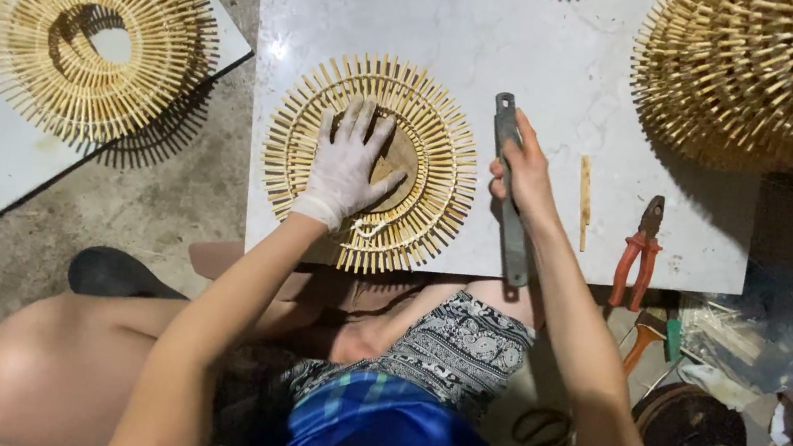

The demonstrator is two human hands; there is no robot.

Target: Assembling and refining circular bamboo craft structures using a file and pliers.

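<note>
My left hand (pixel 348 165), in a white glove, lies flat with fingers spread on a round ring of radiating bamboo sticks (pixel 443 173) on the white marble slab (pixel 559 51). My right hand (pixel 522 173) is bare and grips a long grey metal bar (pixel 511 192) held just right of the ring, its ends sticking out above and below the fist. A single loose bamboo stick (pixel 584 201) lies on the slab to the right of that hand.
Red-handled pliers (pixel 639 253) rest near the slab's right front edge. A big pile of bamboo rings (pixel 768 72) sits at the back right. Another ring (pixel 88 29) lies on a second white board at left. Scissors (pixel 541 438) and tools lie on the floor.
</note>
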